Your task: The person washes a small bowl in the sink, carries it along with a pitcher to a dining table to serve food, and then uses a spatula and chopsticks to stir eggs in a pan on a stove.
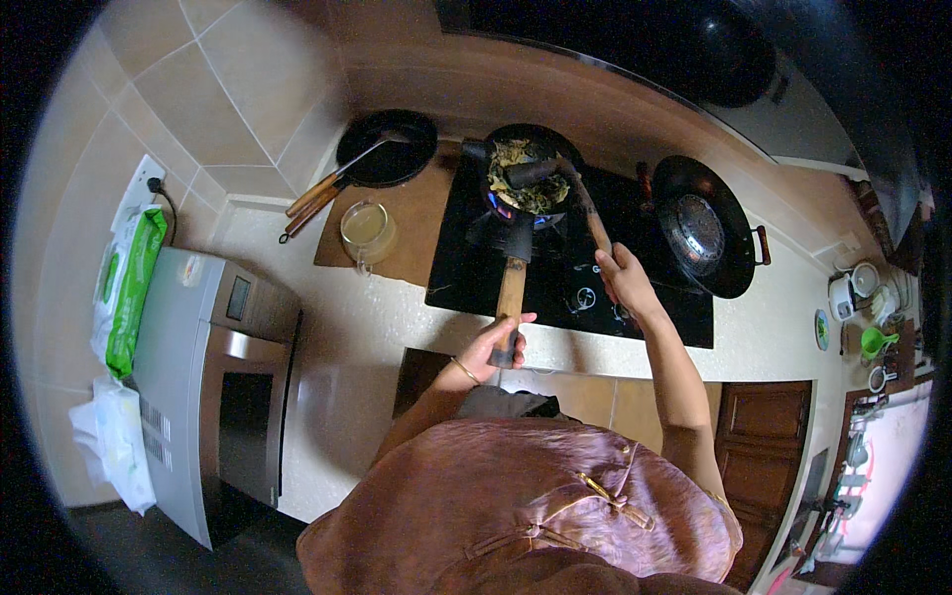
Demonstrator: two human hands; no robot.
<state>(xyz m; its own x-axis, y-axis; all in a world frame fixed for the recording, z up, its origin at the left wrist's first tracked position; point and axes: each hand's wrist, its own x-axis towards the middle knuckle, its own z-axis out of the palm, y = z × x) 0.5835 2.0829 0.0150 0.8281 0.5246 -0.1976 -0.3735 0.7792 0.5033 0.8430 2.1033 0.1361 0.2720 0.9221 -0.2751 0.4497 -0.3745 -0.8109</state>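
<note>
My left hand (pixel 494 346) grips the wooden handle (pixel 511 290) of a small dark frying pan (pixel 569 141) over the left burner. Blue flame (pixel 502 208) shows under its near edge. Inside lies a yellow and dark green mix of cooked food, perhaps egg with greens (pixel 549 195). My right hand (pixel 625 279) holds a spatula (pixel 593 219) by its wooden handle, and the dark blade rests on or just above the food, covering part of it.
A black wok (pixel 732 216) with a perforated metal piece inside sits on the right burner of the black cooktop (pixel 476 282). At left are a glass mug (pixel 370 230) of cloudy liquid, another dark pan (pixel 409 160) with a long-handled utensil across it, and a silver appliance (pixel 186 297). The range hood (pixel 595 44) overhangs the back.
</note>
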